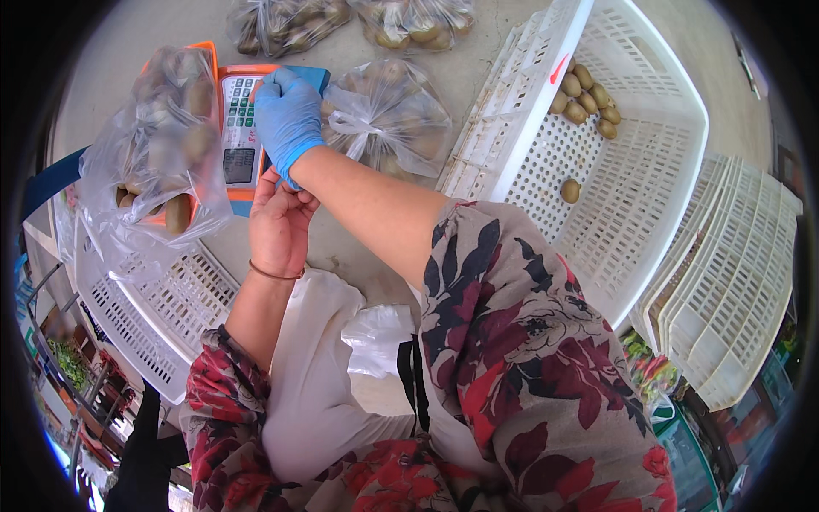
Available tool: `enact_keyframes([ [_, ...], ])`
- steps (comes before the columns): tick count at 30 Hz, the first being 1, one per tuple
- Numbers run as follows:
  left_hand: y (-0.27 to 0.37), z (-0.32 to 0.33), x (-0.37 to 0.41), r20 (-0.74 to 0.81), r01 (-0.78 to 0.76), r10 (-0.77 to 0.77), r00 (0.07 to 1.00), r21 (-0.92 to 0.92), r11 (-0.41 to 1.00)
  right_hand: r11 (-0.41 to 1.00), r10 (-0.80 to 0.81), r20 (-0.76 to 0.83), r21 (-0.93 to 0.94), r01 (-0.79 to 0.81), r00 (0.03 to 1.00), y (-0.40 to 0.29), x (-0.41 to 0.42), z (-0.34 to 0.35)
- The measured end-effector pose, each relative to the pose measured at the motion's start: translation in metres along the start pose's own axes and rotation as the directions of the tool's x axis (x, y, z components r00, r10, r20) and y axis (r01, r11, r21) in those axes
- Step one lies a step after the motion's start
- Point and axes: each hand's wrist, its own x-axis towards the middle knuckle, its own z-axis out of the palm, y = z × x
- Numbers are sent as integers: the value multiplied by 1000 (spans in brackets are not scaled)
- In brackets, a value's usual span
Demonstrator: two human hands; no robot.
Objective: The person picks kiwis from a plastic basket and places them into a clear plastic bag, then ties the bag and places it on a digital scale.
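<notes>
My right hand [289, 118] wears a blue disposable glove and lies over the keypad side of an orange digital scale [240, 193]. At its wrist, the fingers of my bare left hand [280, 224] pinch the glove's cuff. An open clear plastic bag of kiwifruit [169, 121] rests on the scale's pan, left of the keypad; one kiwifruit [178, 214] shows at its mouth. Right of the gloved hand sits a knotted plastic bag of kiwifruit [390, 118]. The gloved fingers are curled, and whether they hold anything is hidden.
More bagged kiwifruit [288, 25] lie at the top. A white plastic crate [640, 192] with loose kiwifruit [585, 96] stands tilted at the right, beside stacked crates [736, 275]. Another white crate [192, 301] is at the lower left. Folded plastic bags [379, 339] lie near my lap.
</notes>
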Motion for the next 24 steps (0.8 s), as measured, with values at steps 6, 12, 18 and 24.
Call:
enact_keyframes([
  [6, 9, 134, -48, 476, 135, -196, 858, 159, 978, 819, -574, 122, 82, 568, 810, -169, -6, -180],
  [12, -70, 183, -68, 498, 530, -606, 620, 303, 792, 368, -32, -509, -806, -464, 860, 5, 1, -478],
  [18, -95, 165, -56, 437, 526, -633, 640, 351, 774, 37, -126, -223, -975, -220, 967, 50, 1, -431],
  [24, -79, 169, -45, 544, 590, -605, 581, 230, 774, -81, -243, 180, -983, 165, 953, 51, 108, -354],
])
